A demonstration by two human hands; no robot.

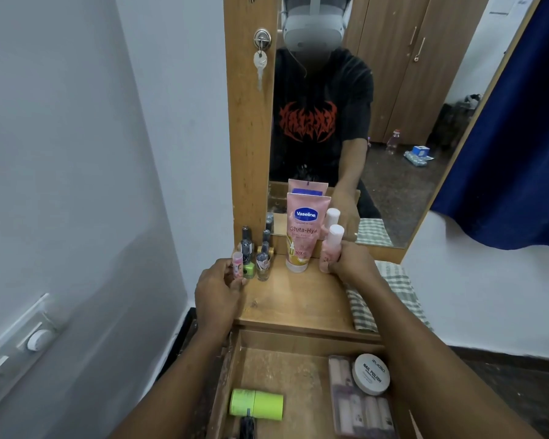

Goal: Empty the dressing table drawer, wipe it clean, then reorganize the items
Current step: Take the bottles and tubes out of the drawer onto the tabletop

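Note:
The wooden drawer is pulled open below the dressing table top. Inside lie a lime green container on its side, a round white nail polish tub and a clear case of pink rolls under it. My left hand pinches a small pink tube upright at the top's left edge, beside several nail polish bottles. My right hand grips a pink bottle with a white cap standing next to the pink Vaseline tube.
A mirror in a wooden frame stands behind the items, with a key hanging in a lock on its left panel. A checked cloth lies on the top's right side. A white wall is on the left, a blue curtain on the right.

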